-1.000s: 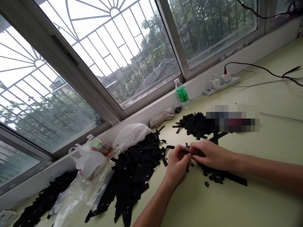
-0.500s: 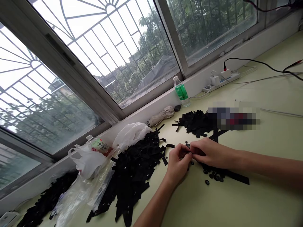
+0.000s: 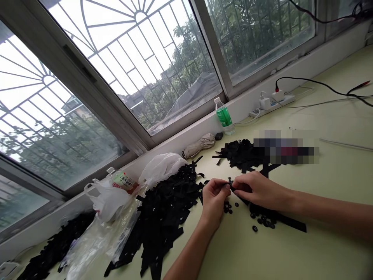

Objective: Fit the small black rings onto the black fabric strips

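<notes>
Pinching black strip (image 3: pixel 279 220) btwn L hand (image 3: pixel 214 202) & R hand (image 3: pixel 258 190).

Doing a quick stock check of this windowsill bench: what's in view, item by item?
black strips: three piles, black, across the bench
small round pieces: many, black, near the hands
water bottle: one, green label, by the sill
folded umbrella: one, beige, by the sill
small object: one, black, beside the umbrella
plastic bags: several, white and clear, left
labelled bottle: one, red-and-white label, among the bags
power strip: one, white, by the sill
cable: one, black, right
blurred patch: one, unreadable, beyond the hands
left hand: bare, pinching a small black piece, centre
right hand: bare, pinching the same piece
</notes>
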A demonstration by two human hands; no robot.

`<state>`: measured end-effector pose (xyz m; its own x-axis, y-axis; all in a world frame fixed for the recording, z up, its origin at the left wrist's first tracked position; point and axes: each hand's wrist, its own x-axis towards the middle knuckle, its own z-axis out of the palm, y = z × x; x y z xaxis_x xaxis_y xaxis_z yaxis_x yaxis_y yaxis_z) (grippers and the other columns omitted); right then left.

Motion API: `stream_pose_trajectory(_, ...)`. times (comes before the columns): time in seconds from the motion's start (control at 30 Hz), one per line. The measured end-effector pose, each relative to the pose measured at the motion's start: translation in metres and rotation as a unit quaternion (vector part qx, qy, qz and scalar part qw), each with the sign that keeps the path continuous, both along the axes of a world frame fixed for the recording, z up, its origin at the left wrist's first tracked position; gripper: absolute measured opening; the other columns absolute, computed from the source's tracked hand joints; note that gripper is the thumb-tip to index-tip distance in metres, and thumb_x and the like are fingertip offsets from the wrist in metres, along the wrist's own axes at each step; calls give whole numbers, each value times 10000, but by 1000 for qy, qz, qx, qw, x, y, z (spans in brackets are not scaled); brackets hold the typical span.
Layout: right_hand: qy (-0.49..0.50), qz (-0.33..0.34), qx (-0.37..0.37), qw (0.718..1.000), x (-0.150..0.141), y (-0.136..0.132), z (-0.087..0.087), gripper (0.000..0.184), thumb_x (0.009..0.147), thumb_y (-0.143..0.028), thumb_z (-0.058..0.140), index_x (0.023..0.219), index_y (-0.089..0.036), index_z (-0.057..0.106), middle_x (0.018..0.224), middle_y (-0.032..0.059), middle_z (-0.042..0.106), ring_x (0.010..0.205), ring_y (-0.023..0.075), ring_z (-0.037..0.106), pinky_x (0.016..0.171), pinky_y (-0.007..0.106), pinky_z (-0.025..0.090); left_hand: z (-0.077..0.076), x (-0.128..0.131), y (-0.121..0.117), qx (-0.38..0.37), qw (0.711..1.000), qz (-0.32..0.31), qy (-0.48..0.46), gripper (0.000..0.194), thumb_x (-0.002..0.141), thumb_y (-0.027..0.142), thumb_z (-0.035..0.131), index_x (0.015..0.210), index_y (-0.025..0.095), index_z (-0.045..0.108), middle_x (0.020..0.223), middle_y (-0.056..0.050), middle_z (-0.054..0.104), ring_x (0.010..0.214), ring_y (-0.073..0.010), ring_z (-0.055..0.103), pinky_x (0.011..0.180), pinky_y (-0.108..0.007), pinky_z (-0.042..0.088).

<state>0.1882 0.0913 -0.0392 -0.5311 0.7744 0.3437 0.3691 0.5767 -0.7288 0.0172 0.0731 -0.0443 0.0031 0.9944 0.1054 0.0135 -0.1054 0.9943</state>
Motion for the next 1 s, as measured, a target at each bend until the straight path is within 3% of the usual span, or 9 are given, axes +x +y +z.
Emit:
stream_pose_trajectory(0.27,-37,2,48,998,-2,-6,5,259,811,-274,517,571,-191,467,592,-5,519,570,131,463,528,243,313,0,-5,5,-44,992,13,-119,254,631,274,801,824,138,707,643,12,582,582,-65,509,609,-192,418)
stream_pose_trajectory(0.63,-48,2,60,997,0,-3,5,332,818,-268,509,536,-207,346,545,-17,457,536,128,402,521,253,299,-2,-6,7,-51,985,29,-160,273,603,266,815,804,136,683,694,-2,602,609,-77,541,642,-208,448)
stream_pose_trajectory(0.87,-51,7,56,997,1,-1,4,327,828,-297,514,540,-205,389,547,-18,474,546,133,427,524,252,307,-1,-7,6,-54,981,36,-184,273,590,232,821,803,140,677,648,25,575,578,-58,529,639,-199,440)
stream_pose_trajectory(1.0,-55,37,43,997,0,-4,4,226,820,-278,536,616,-184,562,651,23,572,634,159,513,590,260,383,-2,-8,7,-50,977,48,-200,290,581,230,825,812,139,676,646,31,566,571,-55,526,637,-201,438)
